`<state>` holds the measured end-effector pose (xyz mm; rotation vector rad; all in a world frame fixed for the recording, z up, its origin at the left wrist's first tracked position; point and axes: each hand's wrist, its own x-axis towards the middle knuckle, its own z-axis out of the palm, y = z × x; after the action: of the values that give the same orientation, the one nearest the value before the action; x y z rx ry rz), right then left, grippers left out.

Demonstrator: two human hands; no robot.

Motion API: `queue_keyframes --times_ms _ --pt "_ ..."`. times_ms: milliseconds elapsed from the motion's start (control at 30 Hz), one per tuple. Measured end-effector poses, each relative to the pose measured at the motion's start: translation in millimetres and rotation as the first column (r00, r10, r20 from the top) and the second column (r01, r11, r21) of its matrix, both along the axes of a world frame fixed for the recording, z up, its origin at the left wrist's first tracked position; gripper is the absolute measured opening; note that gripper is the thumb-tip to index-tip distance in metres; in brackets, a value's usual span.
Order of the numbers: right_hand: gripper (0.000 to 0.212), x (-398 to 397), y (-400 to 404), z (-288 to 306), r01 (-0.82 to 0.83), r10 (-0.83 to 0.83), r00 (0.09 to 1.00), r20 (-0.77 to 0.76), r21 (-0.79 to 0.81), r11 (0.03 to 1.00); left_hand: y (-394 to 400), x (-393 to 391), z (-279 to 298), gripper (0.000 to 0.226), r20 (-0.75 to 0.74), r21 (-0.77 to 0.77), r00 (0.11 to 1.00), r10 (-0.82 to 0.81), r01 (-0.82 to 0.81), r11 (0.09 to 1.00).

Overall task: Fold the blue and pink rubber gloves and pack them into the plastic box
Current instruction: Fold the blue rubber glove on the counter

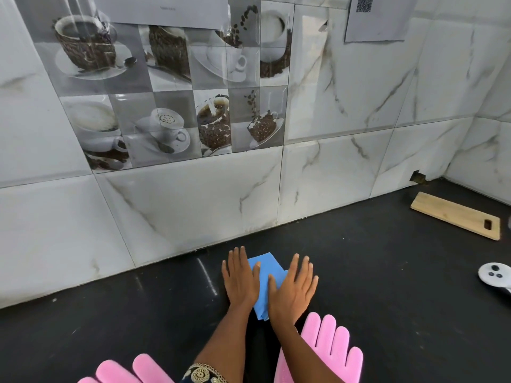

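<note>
Hands flat, fingers straight, both pressing down on the blue glove, which lies folded into a compact wad on the black surface. Left hand covers the wad's 9 o'clock side, right hand its 3 o'clock side; thumbs nearly meet over the middle, hands side by side, gripping nothing. Likely reason for the flat press: rubber springs back, so the palms squash the fold and push air out so the crease holds.

Pink gloves unfolded, lying flat, fingers spread: one just at 5 o'clock of the blue wad, partly under the right forearm, the other at 7 o'clock, cut by the frame's bottom edge. Probably parked close to the person to be next in line.

Plastic box not in view, so packing can't be judged; blue fold looks about done, pink pair not yet started.

Wooden cutting board at 2 o'clock near the tiled wall, white controller at 3 o'clock, both well apart from the work.
</note>
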<state>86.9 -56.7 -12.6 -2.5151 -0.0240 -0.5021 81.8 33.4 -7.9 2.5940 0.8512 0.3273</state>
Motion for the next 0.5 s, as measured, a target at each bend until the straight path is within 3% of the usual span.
queue_keyframes --times_ms 100,200,267,500 --pt "0.057 1 -1 4 -0.093 0.1 0.994 0.038 -0.15 0.984 -2 -5 -5 0.061 -0.05 0.183 0.982 -0.181 0.187 0.965" --pt "0.051 3 -6 -3 -0.26 0.205 0.948 -0.241 -0.22 0.94 -5 -10 -12 0.061 -0.171 0.255 0.947 -0.273 0.31 0.916" --pt "0.052 3 -10 -8 -0.317 0.232 0.913 -0.336 -0.225 0.921 -5 -14 -14 0.061 -0.235 0.248 0.934 -0.27 0.327 0.912" --pt "0.05 -11 -27 11 -0.284 0.231 0.94 -0.251 -0.201 0.938 -14 -31 6 0.06 -0.235 0.267 0.94 -0.246 0.306 0.914"
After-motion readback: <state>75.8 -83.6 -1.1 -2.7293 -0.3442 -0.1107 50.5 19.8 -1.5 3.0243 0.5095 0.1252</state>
